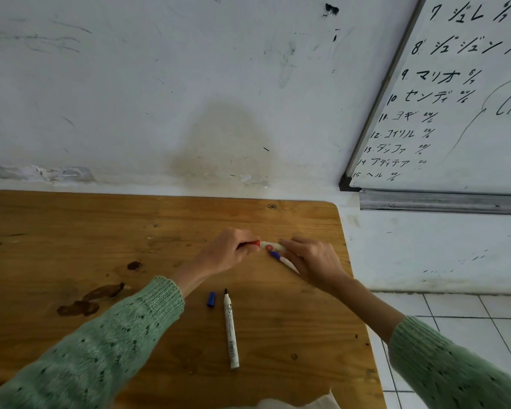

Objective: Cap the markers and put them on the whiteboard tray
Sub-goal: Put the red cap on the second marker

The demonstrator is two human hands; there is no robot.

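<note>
Green knitted sleeves (124,335) fill the lower corners of the frame, and between them, low centre on the wooden table (71,225), lies an uncapped black marker (230,329), its long axis running almost straight away from the camera, tip at the far end. Just left of that tip sits a loose blue cap (211,299), touching nothing.

Farther up, mid-frame, the left hand (227,252) is clenched round a red cap (255,244) and the right hand (310,258) pinches the white barrel of the red marker (273,247); that marker lies left to right, cap end toward the left hand. A blue marker (282,259) slants beneath the right fingers (whether gripped or merely under them, I cannot tell).

Seating the cap likely calls for a push along that horizontal axis, hands toward each other. At far right, well apart from both hands, the whiteboard tray (443,202) runs under the whiteboard (469,137), nearer the right hand.
</note>
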